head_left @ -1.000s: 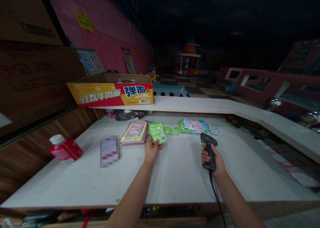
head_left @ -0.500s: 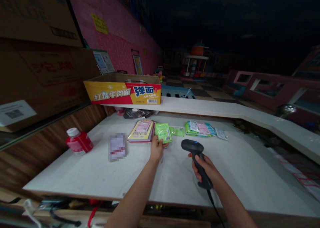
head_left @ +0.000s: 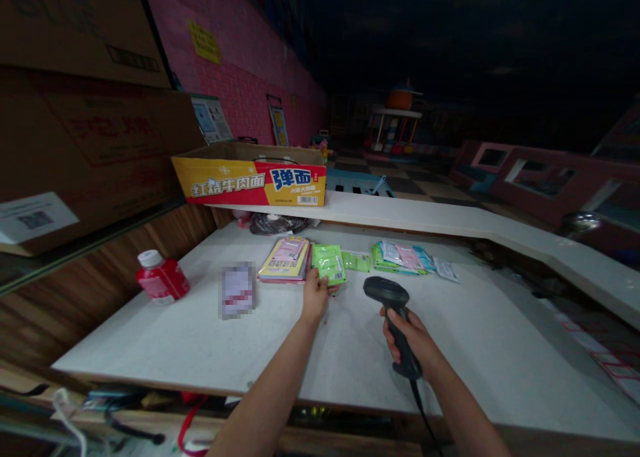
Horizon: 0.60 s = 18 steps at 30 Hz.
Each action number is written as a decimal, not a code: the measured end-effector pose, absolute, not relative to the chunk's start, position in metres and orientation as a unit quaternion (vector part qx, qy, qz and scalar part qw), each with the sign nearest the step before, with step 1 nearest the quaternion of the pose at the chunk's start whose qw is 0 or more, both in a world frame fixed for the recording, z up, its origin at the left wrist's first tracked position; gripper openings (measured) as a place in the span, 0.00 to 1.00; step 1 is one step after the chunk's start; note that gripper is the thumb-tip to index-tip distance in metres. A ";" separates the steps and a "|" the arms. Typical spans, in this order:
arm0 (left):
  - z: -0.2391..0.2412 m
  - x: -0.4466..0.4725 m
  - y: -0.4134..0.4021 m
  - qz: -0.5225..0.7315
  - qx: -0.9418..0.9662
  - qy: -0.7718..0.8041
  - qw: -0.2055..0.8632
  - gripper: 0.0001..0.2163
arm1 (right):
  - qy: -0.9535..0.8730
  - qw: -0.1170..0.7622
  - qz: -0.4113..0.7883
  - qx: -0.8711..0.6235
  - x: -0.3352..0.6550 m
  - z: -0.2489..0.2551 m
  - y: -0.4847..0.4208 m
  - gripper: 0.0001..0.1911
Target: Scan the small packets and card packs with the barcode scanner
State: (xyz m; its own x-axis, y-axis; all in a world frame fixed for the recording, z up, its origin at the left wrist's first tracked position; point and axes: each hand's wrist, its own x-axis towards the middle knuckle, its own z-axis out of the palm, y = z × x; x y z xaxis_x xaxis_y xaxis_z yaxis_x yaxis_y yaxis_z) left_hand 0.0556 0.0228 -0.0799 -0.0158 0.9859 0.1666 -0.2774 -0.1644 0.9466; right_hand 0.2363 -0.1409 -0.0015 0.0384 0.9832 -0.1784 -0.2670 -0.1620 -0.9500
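Observation:
My left hand (head_left: 317, 293) grips the lower edge of a bright green packet (head_left: 329, 262), thumb on top. In my right hand (head_left: 411, 335) is a black corded barcode scanner (head_left: 386, 291), my fingers wrapped round its handle and its head turned toward the packets. Behind the held packet lies another green packet (head_left: 357, 261). Left of it is a stack of yellow and pink packets (head_left: 284, 260). To the right sits a pile of green and blue packets (head_left: 403, 257), with a small pale packet (head_left: 445, 269) at its side.
A red bottle with a white cap (head_left: 163, 278) and a blurred-out flat item (head_left: 238, 290) are on the white counter (head_left: 190, 350) to the left. A yellow and red carton (head_left: 250, 178) stands on the raised ledge (head_left: 400, 210). Large cardboard boxes (head_left: 95, 133) are stacked at left.
The view has shifted slightly. Both hands keep their hold on the green packet and the barcode scanner. The small blue light on the scanner's head no longer shows.

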 end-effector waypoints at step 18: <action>-0.050 0.056 0.007 0.565 0.511 0.410 0.501 0.25 | -0.132 0.680 0.693 -0.202 0.330 -0.058 -0.104 0.16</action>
